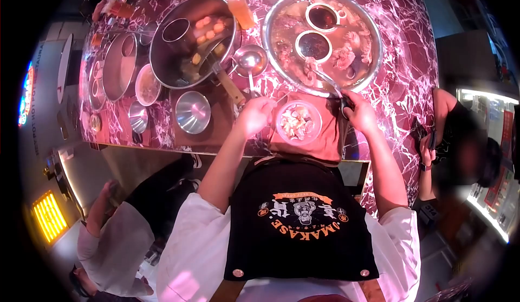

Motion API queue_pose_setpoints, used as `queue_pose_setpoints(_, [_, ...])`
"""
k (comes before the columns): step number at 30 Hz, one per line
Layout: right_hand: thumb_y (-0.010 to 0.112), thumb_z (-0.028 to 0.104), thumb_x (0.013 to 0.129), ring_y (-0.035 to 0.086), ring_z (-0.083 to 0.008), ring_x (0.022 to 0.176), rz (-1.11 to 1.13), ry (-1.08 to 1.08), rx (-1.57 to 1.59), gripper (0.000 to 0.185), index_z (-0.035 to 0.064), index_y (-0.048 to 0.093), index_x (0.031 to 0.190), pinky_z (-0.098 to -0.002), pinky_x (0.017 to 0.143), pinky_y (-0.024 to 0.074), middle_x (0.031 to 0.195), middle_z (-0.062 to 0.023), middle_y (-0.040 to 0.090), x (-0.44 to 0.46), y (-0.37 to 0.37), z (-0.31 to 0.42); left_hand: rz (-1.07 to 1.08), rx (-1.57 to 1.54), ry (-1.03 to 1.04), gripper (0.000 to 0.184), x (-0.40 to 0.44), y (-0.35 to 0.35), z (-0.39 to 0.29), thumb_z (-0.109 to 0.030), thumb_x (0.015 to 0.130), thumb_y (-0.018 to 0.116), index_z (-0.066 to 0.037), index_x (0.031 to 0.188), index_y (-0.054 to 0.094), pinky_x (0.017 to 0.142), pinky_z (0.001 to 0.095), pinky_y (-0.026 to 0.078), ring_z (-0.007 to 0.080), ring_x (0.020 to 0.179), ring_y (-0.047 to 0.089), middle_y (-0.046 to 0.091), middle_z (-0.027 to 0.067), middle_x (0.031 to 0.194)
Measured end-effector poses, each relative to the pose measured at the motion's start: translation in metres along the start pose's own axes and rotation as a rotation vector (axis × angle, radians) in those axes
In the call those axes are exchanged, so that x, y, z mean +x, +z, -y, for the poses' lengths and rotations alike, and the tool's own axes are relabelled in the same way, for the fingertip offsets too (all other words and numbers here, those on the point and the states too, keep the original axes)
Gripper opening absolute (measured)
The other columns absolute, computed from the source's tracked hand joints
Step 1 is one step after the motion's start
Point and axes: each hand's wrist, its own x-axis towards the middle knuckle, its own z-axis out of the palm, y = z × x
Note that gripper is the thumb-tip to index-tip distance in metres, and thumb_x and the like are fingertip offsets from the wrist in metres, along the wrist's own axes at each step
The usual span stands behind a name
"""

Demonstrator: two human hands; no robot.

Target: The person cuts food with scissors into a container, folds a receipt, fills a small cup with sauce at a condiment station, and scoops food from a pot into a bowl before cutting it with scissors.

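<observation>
A person's right hand (362,113) is wrapped around a dark-handled metal tool (336,86) that reaches over the rim of a wide pan (265,34) of meat, upper right of center. At frame center, a bowl (320,126) of food pieces sits on brown cloth (331,149). Beside it, the left hand (257,116) is curled; glare hides whether it grips anything.

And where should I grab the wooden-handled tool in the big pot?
Probably by its wooden handle, from the near side with the left hand: the handle slants out of the pot towards that hand, with the metal end inside.
</observation>
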Motion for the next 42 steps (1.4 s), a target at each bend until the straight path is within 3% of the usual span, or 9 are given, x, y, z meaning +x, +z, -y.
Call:
queue_pose_setpoints(7, [0.066, 0.005, 0.076, 0.065, -0.031, 0.098, 0.052, -0.109, 0.001, 0.053, 0.0142, 0.056, 0.128, -0.0381, 0.084, 0.0512, 0.11, -0.0168, 0.065, 0.024, 0.004, 0.01, -0.228, -0.178, 0.046, 0.019, 0.011, 0.007, 0.022, -0.016, 0.094, 0.057, -0.002, 0.099, 0.067, 0.06, 0.0273, 0.049, 0.0129, 0.063, 0.061, 0.065, 0.0052, 0.069])
queue_pose_setpoints(8, [0.066, 0.005, 0.076, 0.065, -0.0315, 0.097, 0.078, -0.112, -0.027, 0.053, 0.0142, 0.056, 0.128, -0.038, 0.084, 0.0512, 0.111, -0.0169, 0.065, 0.027, 0.005, 0.009, -0.224, -0.129, 0.019, 0.018, 0.014, 0.009, 0.025, -0.014, 0.095, 0.057, 0.0, 0.103, 0.066, 0.059, 0.0236, 0.044, 0.0075, 0.067, 0.056, 0.063, 0.0016, 0.075])
queue_pose_setpoints(16, [0.067, 0.005, 0.073, 0.065, -0.0352, 0.094, 0.082, -0.155, -0.179, 0.054, 0.015, 0.056, 0.126, -0.0414, 0.083, 0.0513, 0.11, -0.019, 0.063, 0.031, 0.005, 0.015, -0.232, -0.123, 0.006, 0.018, 0.028, 0.016, 0.03, -0.014, 0.092, 0.061, 0.0, 0.101, 0.068, 0.06, 0.0243, 0.045, 0.0083, 0.065, 0.055, 0.063, 0.0016, 0.074])
queue_pose_setpoints(23, [0.066, 0.006, 0.073, 0.064, -0.0357, 0.096, 0.099, -0.165, -0.318, 0.056, 0.0159, 0.055, 0.127, -0.0425, 0.084, 0.0515, 0.109, -0.0181, 0.063, 0.023, 0.001, 0.035, -0.211, -0.277, 0.044, 0.016, 0.052, 0.028, 0.032, -0.014, 0.092, 0.061, -0.002, 0.1, 0.07, 0.05, 0.0221, 0.036, 0.0053, 0.057, 0.046, 0.054, -0.0036, 0.066])
queue_pose_setpoints(27, [0.069, 0.018, 0.073, 0.063, -0.0359, 0.098, 0.109, -0.059, -0.342, 0.053, 0.0158, 0.055, 0.124, -0.0438, 0.085, 0.0511, 0.109, -0.0175, 0.063, 0.013, -0.004, 0.055, -0.263, -0.303, 0.042, 0.022, 0.065, 0.038, 0.053, -0.021, 0.092, 0.061, -0.003, 0.099, 0.07, 0.06, 0.0262, 0.046, 0.0099, 0.062, 0.057, 0.062, 0.0015, 0.069])
queue_pose_setpoints(31, [0.07, 0.029, 0.072, 0.062, -0.0363, 0.1, 0.147, 0.022, -0.39, 0.054, 0.0155, 0.054, 0.122, -0.0447, 0.087, 0.0502, 0.11, -0.0167, 0.063, 0.014, -0.009, 0.069, -0.255, -0.3, 0.068, 0.022, 0.063, 0.039, 0.053, -0.022, 0.092, 0.061, -0.005, 0.102, 0.071, 0.06, 0.0261, 0.046, 0.01, 0.063, 0.058, 0.064, 0.0015, 0.071])
queue_pose_setpoints(33, [0.07, 0.028, 0.072, 0.062, -0.0364, 0.101, 0.121, -0.014, -0.382, 0.054, 0.0154, 0.054, 0.122, -0.0447, 0.087, 0.0501, 0.11, -0.0164, 0.063, 0.022, 0.001, 0.065, -0.244, -0.226, 0.109, 0.018, 0.061, 0.039, 0.052, -0.014, 0.093, 0.061, -0.001, 0.102, 0.069, 0.051, 0.0206, 0.038, 0.0049, 0.059, 0.049, 0.058, -0.0033, 0.07])
queue_pose_setpoints(38, [0.069, 0.015, 0.073, 0.061, -0.0369, 0.102, 0.07, -0.119, -0.372, 0.054, 0.0145, 0.054, 0.125, -0.0438, 0.087, 0.0501, 0.114, -0.0175, 0.062, 0.037, 0.018, 0.05, -0.226, -0.212, 0.095, 0.017, 0.065, 0.034, 0.051, -0.012, 0.094, 0.059, -0.001, 0.102, 0.069, 0.049, 0.0213, 0.036, 0.0051, 0.057, 0.046, 0.056, -0.0036, 0.069])
queue_pose_setpoints(42, [0.063, 0.003, 0.074, 0.063, -0.0381, 0.098, 0.059, -0.13, -0.306, 0.054, 0.0152, 0.056, 0.126, -0.045, 0.086, 0.0505, 0.111, -0.0188, 0.064, 0.027, 0.014, 0.025, -0.109, -0.605, 0.031, 0.017, 0.063, 0.025, 0.045, -0.011, 0.094, 0.058, -0.001, 0.105, 0.067, 0.046, 0.0183, 0.031, 0.0033, 0.054, 0.041, 0.053, -0.0045, 0.068])
